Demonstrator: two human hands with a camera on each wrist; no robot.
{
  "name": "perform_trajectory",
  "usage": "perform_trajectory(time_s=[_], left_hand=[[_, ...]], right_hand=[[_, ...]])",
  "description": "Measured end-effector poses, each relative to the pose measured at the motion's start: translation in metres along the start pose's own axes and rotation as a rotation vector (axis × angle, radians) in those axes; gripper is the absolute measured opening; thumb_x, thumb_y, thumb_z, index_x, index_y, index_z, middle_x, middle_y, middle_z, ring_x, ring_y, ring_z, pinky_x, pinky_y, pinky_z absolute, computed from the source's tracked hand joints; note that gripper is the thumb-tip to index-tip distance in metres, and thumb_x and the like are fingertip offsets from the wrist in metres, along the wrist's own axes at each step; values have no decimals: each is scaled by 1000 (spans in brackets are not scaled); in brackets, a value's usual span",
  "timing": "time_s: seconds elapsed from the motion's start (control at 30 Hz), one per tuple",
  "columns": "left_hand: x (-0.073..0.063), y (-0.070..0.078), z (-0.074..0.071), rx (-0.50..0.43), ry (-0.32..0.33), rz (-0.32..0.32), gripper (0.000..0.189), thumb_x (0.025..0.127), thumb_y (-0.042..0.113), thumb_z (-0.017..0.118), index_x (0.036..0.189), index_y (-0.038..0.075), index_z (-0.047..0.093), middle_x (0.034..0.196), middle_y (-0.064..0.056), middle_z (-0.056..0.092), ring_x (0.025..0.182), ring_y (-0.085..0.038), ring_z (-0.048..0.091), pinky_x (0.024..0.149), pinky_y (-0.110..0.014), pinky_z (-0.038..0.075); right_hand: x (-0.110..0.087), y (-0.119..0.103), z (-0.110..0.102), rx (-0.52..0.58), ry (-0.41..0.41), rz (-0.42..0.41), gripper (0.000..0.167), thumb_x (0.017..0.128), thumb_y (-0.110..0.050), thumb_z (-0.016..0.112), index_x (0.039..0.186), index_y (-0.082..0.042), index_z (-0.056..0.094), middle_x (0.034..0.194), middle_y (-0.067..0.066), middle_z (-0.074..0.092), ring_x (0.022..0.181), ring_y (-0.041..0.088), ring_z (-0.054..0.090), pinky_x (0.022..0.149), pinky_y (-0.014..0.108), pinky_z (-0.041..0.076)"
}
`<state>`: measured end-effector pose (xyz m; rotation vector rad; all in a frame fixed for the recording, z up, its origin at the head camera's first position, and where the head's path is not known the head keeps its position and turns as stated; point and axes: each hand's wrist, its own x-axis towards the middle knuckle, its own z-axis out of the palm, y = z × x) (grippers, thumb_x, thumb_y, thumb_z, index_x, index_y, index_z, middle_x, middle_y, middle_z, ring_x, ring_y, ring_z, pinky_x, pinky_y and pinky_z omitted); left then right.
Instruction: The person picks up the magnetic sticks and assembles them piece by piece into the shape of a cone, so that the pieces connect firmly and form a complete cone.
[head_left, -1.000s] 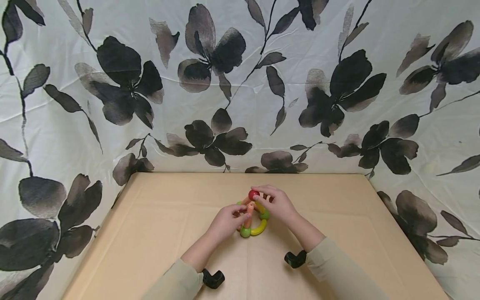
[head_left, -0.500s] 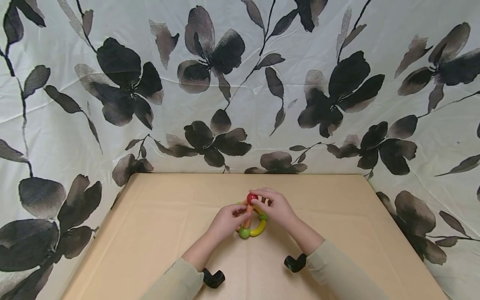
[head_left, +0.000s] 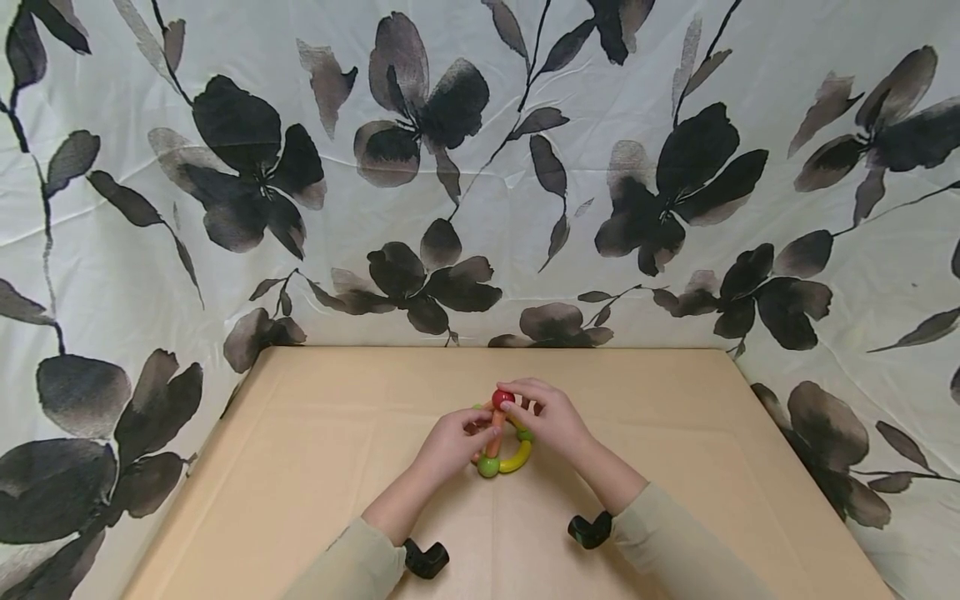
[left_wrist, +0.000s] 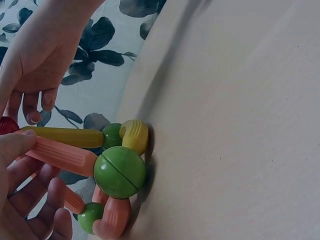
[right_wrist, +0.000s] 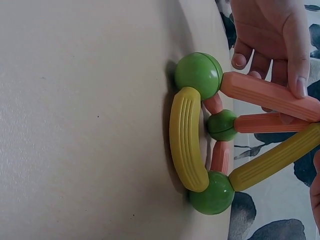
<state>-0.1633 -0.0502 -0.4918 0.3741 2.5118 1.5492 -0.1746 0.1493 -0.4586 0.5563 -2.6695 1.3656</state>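
Note:
A pyramid-like frame of magnetic sticks and balls stands on the table. At its foot are green balls point(left_wrist: 120, 172) joined by curved sticks, one of them yellow point(right_wrist: 187, 140), the others orange. A straight yellow stick point(left_wrist: 70, 136) and straight orange sticks point(right_wrist: 270, 95) lean up toward one top point. There a red ball point(head_left: 502, 398) sits, pinched between the right hand's point(head_left: 553, 419) thumb and fingers. Just below, my left hand point(head_left: 447, 444) pinches the near orange stick between thumb and fingers. In the right wrist view the red ball is out of sight.
The tan tabletop point(head_left: 315, 467) spreads around the frame. Behind and beside it hangs a white cloth point(head_left: 525, 233) with dark flowers. Black wrist-worn devices point(head_left: 427, 558) sit at both sleeves.
The right hand has brought the red ball slightly down and left, onto the upper end of the near orange stick. My left hand has stayed almost still.

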Motion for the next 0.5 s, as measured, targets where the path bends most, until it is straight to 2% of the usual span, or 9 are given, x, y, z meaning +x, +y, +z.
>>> perform_trajectory(time_s=[0.27, 0.37, 0.5], left_hand=[[-4, -1, -2, -4, 7, -6, 34, 94, 36, 69, 119, 13, 71, 95, 1, 65, 79, -19, 62, 64, -31, 53], [-9, -2, -7, 67, 29, -8, 33, 95, 39, 66, 119, 17, 71, 94, 4, 65, 83, -16, 60, 66, -32, 50], [-18, -4, -17, 237, 72, 19, 35, 96, 40, 64, 123, 19, 69, 103, 5, 66, 89, -15, 60, 70, -34, 50]], right_hand=[[-6, 5, 1, 9, 16, 52, 44, 91, -30, 73, 134, -26, 64, 119, -7, 64, 87, 16, 55, 74, 28, 51], [-13, 12, 0, 6, 31, 62, 47, 93, -33, 70, 138, -24, 60, 123, -4, 63, 94, 16, 56, 79, 31, 52], [-30, 22, -7, -81, 23, 59, 49, 95, -34, 67, 141, -22, 56, 135, 0, 58, 114, 21, 57, 91, 43, 51]])
